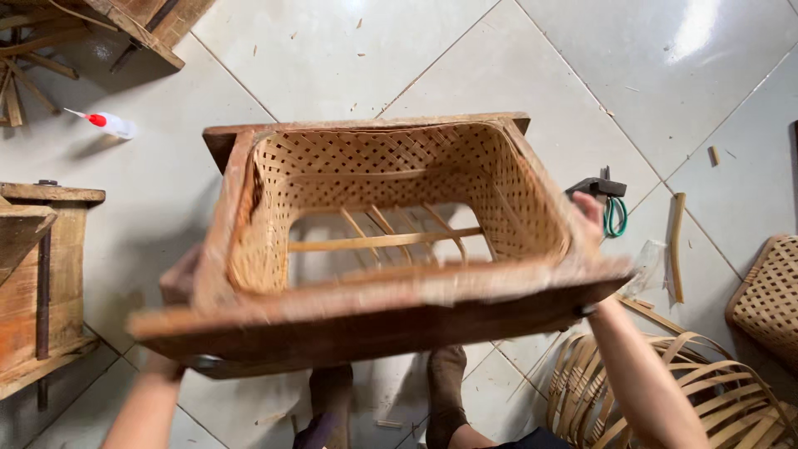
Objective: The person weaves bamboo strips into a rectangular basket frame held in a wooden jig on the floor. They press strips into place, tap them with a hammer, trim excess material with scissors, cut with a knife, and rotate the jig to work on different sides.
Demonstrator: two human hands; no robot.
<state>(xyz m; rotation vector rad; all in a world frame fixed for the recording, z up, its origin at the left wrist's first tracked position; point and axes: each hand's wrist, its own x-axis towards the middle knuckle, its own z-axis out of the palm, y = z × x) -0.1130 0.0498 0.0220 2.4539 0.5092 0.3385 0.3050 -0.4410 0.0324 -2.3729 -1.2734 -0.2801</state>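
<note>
I see a wooden frame (374,320) with a woven basket (399,179) sitting inside it, and both hands hold it up above the tiled floor (582,66). The basket is open at its bottom, with some thin strips across the hole, so I can look through it to the floor. My left hand (179,278) grips the left side of the frame; the fingers are mostly hidden behind the wood, but they seem wrapped around it. My right hand (592,212) is closed on the right edge of the frame, fingers curled over the rim. The near edge of the frame is blurred.

On the floor, a small glue bottle (112,125) with a red tip lies near the far left. A black tool (603,191) with a green loop lies just beside the right hand. A pile of bent strips (706,391) lies at the near right corner.
</note>
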